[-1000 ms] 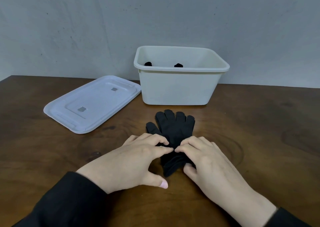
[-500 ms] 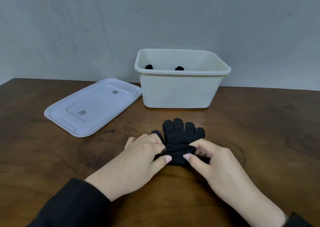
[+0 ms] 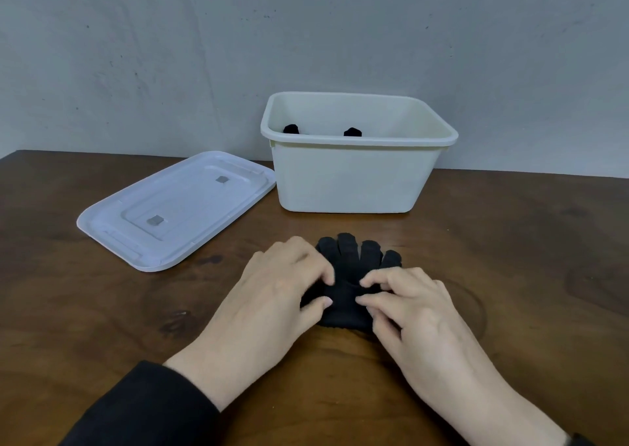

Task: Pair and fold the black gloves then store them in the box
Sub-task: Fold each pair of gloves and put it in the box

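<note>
white plastic first, on the left: the lid (image 3: 177, 211) lies flat on the dark wooden table (image 3: 510, 258), off the box and just beside its left corner. moving right, the person's left hand (image 3: 272, 296) has its fingers curled over the left edge of the black gloves (image 3: 354, 275) while the thumb tucks against the folded cuff end, so it pinches the fabric. the gloves lie stacked as a pair in the middle of the table, in front of the box, fingers pointing away toward it, the cuff end doubled over near the person. the right hand (image 3: 412, 306) mirrors the left, fingertips and thumb nipping the right side of the fold.

what could go wrong, i'd say: knit fabric is springy, and if either pinch loosens before the fold is tucked, the cuff may spring open and the two gloves could slide out of line. lifting from one side only might let the bundle unroll on the way over.

behind, slightly to the right, the cream box (image 3: 350, 176) stands open and upright; two black tips, probably gloves (image 3: 291, 128) already stored, poke up above its near wall. the rest of its inside is hidden.
</note>
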`<action>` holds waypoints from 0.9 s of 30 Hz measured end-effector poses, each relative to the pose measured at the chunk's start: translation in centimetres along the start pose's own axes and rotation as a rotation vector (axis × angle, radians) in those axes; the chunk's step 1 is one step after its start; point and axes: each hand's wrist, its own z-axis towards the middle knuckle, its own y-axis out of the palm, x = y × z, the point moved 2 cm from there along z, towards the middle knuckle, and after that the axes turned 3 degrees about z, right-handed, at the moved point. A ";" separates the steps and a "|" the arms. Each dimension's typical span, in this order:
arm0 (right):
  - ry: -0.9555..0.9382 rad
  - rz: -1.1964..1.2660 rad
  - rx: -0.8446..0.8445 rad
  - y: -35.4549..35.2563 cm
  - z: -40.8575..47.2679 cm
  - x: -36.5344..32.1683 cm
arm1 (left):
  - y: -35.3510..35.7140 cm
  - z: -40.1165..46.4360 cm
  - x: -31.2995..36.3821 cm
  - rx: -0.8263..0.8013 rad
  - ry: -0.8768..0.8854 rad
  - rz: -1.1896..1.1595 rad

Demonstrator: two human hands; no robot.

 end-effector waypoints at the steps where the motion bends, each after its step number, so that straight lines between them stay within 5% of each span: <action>1: -0.005 0.006 -0.023 0.0 -0.1 0.0 | -0.2 -0.1 0.3 -0.009 0.082 0.025; 3: 0.004 0.018 -0.065 -0.2 -0.3 0.1 | 0.0 -0.4 0.4 -0.064 0.183 0.061; 9: 0.046 -0.007 -0.205 -0.3 -0.2 0.4 | 1.4 -0.7 -0.4 -0.232 0.108 0.070; 16: 0.088 0.058 -0.166 -1.2 -0.1 0.3 | 1.3 -0.5 -0.1 -0.165 0.060 0.037; 27: 0.368 0.506 -0.121 -1.4 -0.2 0.8 | 0.6 -0.8 -0.1 -0.147 -0.211 -0.297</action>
